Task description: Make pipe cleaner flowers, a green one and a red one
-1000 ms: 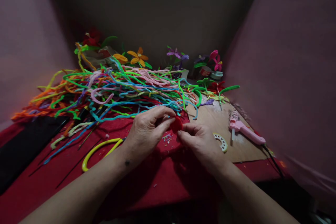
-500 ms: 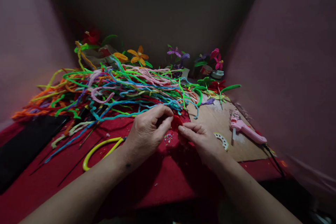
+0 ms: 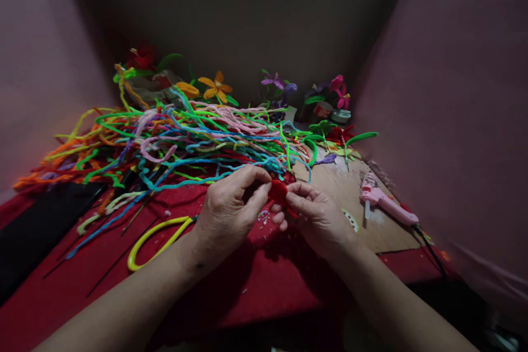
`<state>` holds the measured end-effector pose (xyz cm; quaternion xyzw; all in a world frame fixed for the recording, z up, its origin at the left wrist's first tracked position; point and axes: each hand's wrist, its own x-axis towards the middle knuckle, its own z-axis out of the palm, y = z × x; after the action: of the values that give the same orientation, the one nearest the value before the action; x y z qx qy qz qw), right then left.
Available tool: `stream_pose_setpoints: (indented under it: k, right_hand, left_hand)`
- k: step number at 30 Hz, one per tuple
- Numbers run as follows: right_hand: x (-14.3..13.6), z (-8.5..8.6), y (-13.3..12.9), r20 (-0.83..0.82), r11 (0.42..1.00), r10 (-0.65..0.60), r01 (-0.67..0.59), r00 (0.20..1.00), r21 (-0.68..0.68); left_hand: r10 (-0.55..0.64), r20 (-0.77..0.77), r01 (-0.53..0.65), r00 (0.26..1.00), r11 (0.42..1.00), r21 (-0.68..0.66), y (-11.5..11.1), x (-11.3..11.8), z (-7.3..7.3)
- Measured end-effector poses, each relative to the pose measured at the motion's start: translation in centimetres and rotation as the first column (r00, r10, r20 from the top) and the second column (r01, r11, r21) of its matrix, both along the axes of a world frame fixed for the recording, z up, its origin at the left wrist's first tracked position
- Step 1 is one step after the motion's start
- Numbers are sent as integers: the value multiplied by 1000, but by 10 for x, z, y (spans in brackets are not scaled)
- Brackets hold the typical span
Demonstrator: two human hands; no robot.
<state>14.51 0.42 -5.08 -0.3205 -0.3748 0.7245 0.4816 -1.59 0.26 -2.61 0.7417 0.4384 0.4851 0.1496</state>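
Note:
A small red fuzzy piece is held between my two hands over the red tablecloth. My left hand pinches its left edge with thumb and index finger. On its right edge, my right hand grips it between thumb and forefinger, with the other fingertips curled beneath. Small colourful scraps lie on the cloth below. Yellow-handled scissors or pliers rest beside my left forearm.
Behind my hands lies a big heap of coloured pipe cleaners. To the right, a pink glue gun rests on cardboard. A black flat object lies left. Fuzzy flowers, including an orange one, stand at the back.
My right hand has shifted its grip slightly, and its lower fingertips now show beneath the red piece. My left hand has kept its pinch. The view has moved a little.

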Motion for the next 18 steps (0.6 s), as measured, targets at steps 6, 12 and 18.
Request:
stream_pose_setpoints:
  k: [6, 12, 18]
  right_hand:
    - [0, -1, 1, 3, 999, -40, 40, 999, 9]
    - [-2, 2, -1, 10, 994, -97, 97, 995, 41]
    - [-1, 0, -2, 68, 977, -169, 158, 983, 142]
  left_hand:
    - [9, -2, -9, 1000, 1000, 17, -2, 0, 1]
    - [2, 12, -2, 1000, 1000, -7, -2, 1, 1]
    - [10, 17, -9, 1000, 1000, -13, -1, -1, -1]
